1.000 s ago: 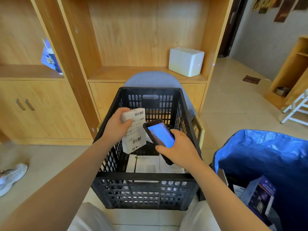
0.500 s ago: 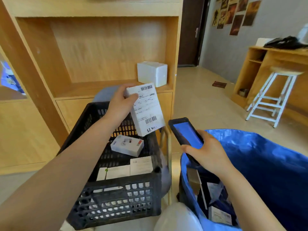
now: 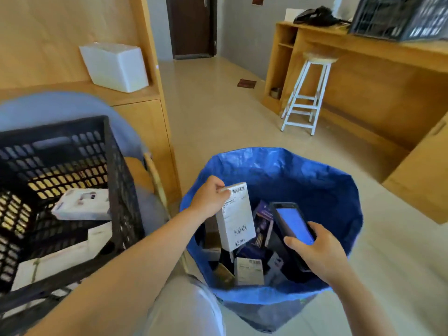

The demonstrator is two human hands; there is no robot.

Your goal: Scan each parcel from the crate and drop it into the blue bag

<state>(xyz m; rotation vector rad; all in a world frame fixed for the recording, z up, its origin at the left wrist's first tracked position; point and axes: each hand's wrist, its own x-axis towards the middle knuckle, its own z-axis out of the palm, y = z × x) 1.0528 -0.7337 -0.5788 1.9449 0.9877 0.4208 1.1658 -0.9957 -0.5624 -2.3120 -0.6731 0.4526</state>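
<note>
Our left hand point(image 3: 209, 199) pinches the top end of a white parcel point(image 3: 235, 215), fingers curled over its upper edge, so the box hangs upright with its label and two barcodes facing us. It sits over the open mouth of the blue bag point(image 3: 278, 166), its lower end already below the rim and just above the boxes piled inside. Our right hand point(image 3: 320, 253) grips a dark handheld scanner point(image 3: 292, 225) from below, fingers wrapped round its lower body and thumb lying across the bottom of its lit blue screen; the scanner tilts up over the bag just beside the parcel, not touching it.

Inside the bag we see several packages, among them a dark purple box point(image 3: 263, 223) behind the parcel and a pale labelled carton point(image 3: 248, 271) lower down. To our left stands the black crate point(image 3: 116, 166), with a white parcel point(image 3: 82, 204) and some flat white ones still in it. Behind the crate a white foam box point(image 3: 115, 66) rests on a wooden shelf point(image 3: 135, 93). Farther off, a white stool point(image 3: 308, 93) stands by a wooden counter point(image 3: 378, 59).
</note>
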